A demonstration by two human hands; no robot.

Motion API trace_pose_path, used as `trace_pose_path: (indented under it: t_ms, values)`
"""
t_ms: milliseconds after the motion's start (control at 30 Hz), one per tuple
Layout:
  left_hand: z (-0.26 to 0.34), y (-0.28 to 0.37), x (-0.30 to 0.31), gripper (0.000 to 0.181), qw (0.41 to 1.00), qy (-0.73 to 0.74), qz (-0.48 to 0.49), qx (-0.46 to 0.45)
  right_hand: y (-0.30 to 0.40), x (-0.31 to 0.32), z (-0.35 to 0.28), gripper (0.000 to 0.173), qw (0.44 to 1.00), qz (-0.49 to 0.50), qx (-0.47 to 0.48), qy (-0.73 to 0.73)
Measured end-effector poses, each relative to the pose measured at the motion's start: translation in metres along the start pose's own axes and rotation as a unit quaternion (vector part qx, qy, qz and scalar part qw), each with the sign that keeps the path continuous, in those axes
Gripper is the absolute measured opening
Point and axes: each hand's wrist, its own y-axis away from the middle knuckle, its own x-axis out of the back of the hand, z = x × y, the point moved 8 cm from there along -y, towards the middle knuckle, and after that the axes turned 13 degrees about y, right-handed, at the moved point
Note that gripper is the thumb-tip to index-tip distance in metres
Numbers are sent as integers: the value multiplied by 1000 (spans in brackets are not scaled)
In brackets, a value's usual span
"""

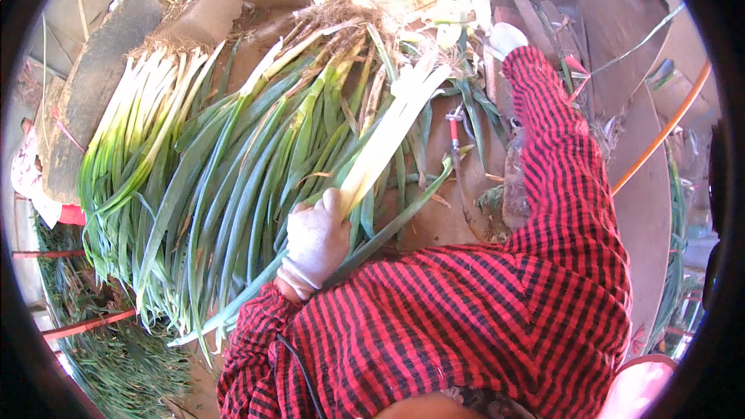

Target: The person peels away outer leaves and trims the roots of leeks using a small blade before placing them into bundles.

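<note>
My left hand (317, 238), in a white glove, grips a few thick Welsh onion or leek stalks (387, 131) around their lower white part. Their pale root ends point up and to the right, and the green leaves trail below my wrist. At the upper right, my right hand (505, 38) is stretched out in a white glove beside a heap of peeled leaves and trimmings (451, 35). Glare and the angle hide its fingers, so whether it holds anything is unclear. Untrimmed stalks with brown roots (279, 122) lie to the left of the held ones.
Cleaner stalks (139, 105) are lined up farther left beside a worn wooden board (99, 87). A thin hose with a red-sleeved metal fitting (455, 128) lies before me. More greens (128, 355) fill the lower left. An orange pole (663, 134) slants at right.
</note>
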Motion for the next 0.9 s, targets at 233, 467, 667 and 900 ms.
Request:
trace_pose_path:
  t_ms: [233,467,667,900]
  values:
    - [3,3,-6,28,998,26,36,-35,73,97,-135,49,891,91,276,-349]
    - [-13,9,-13,41,999,47,-13,5,70,75,-126,23,823,27,214,-526]
    - [-61,1,4,45,952,275,-68,113,15,-5,124,19,943,147,-292,-58]
    - [-90,-29,51,39,860,469,-84,183,61,47,-42,55,908,104,-162,-373]
